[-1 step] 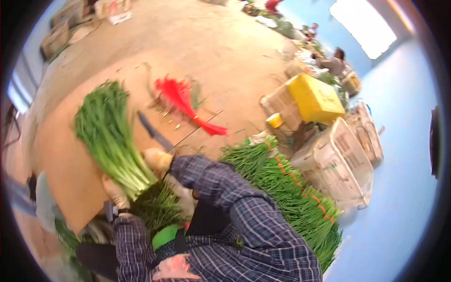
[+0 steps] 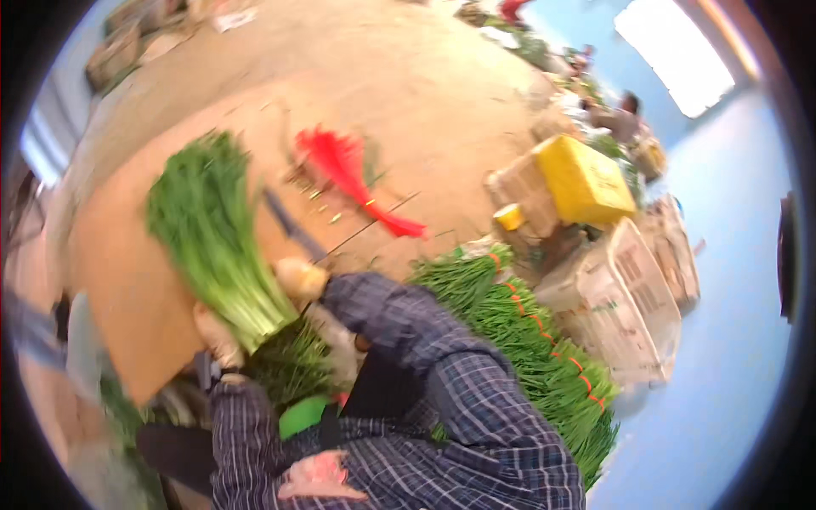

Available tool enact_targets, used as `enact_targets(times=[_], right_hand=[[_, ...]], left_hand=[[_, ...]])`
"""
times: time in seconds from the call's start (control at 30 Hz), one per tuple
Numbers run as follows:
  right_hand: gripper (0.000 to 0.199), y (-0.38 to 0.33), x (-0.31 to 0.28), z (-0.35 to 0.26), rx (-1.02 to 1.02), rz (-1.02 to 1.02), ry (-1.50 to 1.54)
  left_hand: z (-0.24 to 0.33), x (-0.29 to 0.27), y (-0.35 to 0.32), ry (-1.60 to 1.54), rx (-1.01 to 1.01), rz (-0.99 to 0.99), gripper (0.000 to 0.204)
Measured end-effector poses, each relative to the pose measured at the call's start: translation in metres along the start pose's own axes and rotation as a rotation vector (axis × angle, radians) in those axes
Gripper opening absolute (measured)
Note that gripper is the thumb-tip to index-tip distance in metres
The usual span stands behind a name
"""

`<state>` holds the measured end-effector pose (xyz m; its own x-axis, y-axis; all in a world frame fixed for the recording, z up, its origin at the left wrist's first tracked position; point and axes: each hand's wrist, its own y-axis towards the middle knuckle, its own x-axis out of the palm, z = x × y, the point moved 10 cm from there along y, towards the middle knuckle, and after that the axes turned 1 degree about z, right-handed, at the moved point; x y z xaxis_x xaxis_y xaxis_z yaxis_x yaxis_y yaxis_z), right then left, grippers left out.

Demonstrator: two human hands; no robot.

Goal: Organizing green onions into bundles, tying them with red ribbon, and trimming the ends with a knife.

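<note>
A large loose bunch of chives point(image 2: 208, 212) lies on a brown board point(image 2: 115, 289), leaf tips pointing away and pale stem ends toward me. On the left of the stems, my left hand point(image 2: 219, 336) is closed against the bunch. My right hand point(image 2: 299, 278) grips it from the right side, just above the cut ends. Both hands are slightly blurred, and some fingers are hidden. A dark-bladed knife point(image 2: 291, 225) rests beside my right hand. Beyond it lies a sheaf of red ties point(image 2: 344, 174), bound near one end.
Tied chive bundles point(image 2: 535, 348) are stacked in a row by my right arm. Behind them stand a white plastic crate point(image 2: 608, 297), a yellow container point(image 2: 586, 183) and a yellow cup point(image 2: 509, 217). Loose greens point(image 2: 293, 370) lie below the board's edge. Another person point(image 2: 619, 119) sits far right.
The whole scene has shifted slightly right and mostly upward in the picture. My hands and the bunch keep the same places relative to each other.
</note>
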<state>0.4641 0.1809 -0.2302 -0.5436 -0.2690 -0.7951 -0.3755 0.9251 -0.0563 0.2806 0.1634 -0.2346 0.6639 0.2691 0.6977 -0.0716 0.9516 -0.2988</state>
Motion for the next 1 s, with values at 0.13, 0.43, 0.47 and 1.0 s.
enact_targets(times=[0.13,0.43,0.47,1.0], right_hand=[[0.027,-0.024,0.037,-0.023,-0.260,-0.165,-0.189],[0.033,-0.037,-0.023,0.016,0.292,0.039,0.206],[0.033,-0.036,-0.024,0.015,0.273,0.019,0.222],[0.021,-0.030,-0.040,0.016,0.536,0.120,0.648]], left_hand=[[0.039,-0.029,-0.030,0.950,0.462,0.158,0.023],[0.091,0.019,-0.066,1.556,1.040,-0.106,0.024],[0.096,0.018,-0.060,1.662,0.919,-0.089,0.022],[0.072,-0.029,-0.025,0.446,-0.091,-0.118,0.022]])
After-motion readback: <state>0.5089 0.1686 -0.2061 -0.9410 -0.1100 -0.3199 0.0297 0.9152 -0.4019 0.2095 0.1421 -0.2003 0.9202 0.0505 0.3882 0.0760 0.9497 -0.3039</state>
